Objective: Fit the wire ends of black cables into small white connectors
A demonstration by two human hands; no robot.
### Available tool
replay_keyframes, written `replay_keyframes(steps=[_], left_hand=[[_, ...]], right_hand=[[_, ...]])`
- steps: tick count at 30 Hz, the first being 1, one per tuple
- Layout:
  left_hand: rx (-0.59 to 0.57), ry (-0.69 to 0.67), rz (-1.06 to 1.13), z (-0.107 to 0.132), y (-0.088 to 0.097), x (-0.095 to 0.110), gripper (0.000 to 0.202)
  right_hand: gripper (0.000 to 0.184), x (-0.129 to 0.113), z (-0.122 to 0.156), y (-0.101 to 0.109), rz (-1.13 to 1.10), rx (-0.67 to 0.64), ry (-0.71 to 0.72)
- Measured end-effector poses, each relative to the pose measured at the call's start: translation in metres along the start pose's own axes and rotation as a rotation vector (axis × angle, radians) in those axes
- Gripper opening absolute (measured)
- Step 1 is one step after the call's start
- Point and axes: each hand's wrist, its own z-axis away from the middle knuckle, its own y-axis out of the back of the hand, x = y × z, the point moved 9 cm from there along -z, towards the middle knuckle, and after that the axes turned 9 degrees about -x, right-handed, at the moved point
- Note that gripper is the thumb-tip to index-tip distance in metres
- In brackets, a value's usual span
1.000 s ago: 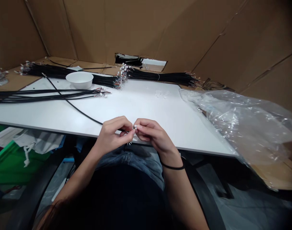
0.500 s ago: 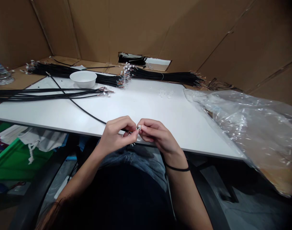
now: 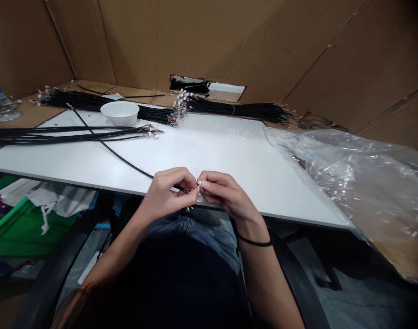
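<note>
Near the table's front edge, my left hand (image 3: pixel 173 189) pinches the thin coloured wires at the end of a black cable (image 3: pixel 126 162). The cable runs back and to the left across the white tabletop. Some loose wire ends (image 3: pixel 189 208) hang below my left fingers. My right hand (image 3: pixel 222 189) is closed on a small white connector (image 3: pixel 200 183), held right against the left fingertips. My fingers cover most of the connector, so I cannot tell how the wires sit in it.
A white bowl (image 3: pixel 120 113) stands at the back left by several black cables (image 3: pixel 75 135). Bundled cables (image 3: pixel 234 108) lie along the cardboard wall. Small clear pieces (image 3: pixel 238 134) are scattered mid-table. A plastic bag (image 3: pixel 367 183) covers the right side; a bottle (image 3: pixel 2 103) stands far left.
Both hands stay almost in place, with only slight finger shifts. The connector has turned a little in my right fingertips, and a yellowish wire now shows beside it.
</note>
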Motion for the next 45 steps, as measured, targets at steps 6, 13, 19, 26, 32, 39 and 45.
replay_keyframes(steps=[6, 13, 19, 26, 32, 39, 45], left_hand=[[-0.012, -0.011, -0.004, 0.000, 0.000, 0.001, 0.013], [-0.010, 0.030, -0.044, 0.000, 0.001, 0.001, 0.006], [-0.008, 0.005, -0.128, -0.002, -0.001, 0.004, 0.010], [0.046, -0.030, -0.173, 0.001, -0.001, 0.005, 0.013], [0.038, -0.033, -0.159, 0.000, 0.001, 0.005, 0.015], [-0.015, -0.033, -0.144, 0.000, -0.002, 0.005, 0.017], [-0.054, -0.036, -0.166, 0.001, -0.004, 0.002, 0.020]], right_hand=[[0.031, -0.006, 0.002, -0.001, 0.071, 0.010, 0.027], [0.028, -0.004, 0.002, 0.002, 0.011, 0.047, 0.020], [0.028, -0.001, 0.004, 0.011, -0.023, 0.145, 0.048], [0.030, -0.003, 0.006, 0.015, 0.085, 0.196, 0.064], [0.036, -0.016, 0.010, 0.011, 0.319, 0.244, 0.113], [0.034, -0.020, 0.009, 0.006, 0.424, 0.190, 0.100], [0.029, -0.020, 0.007, 0.002, 0.574, 0.173, 0.081]])
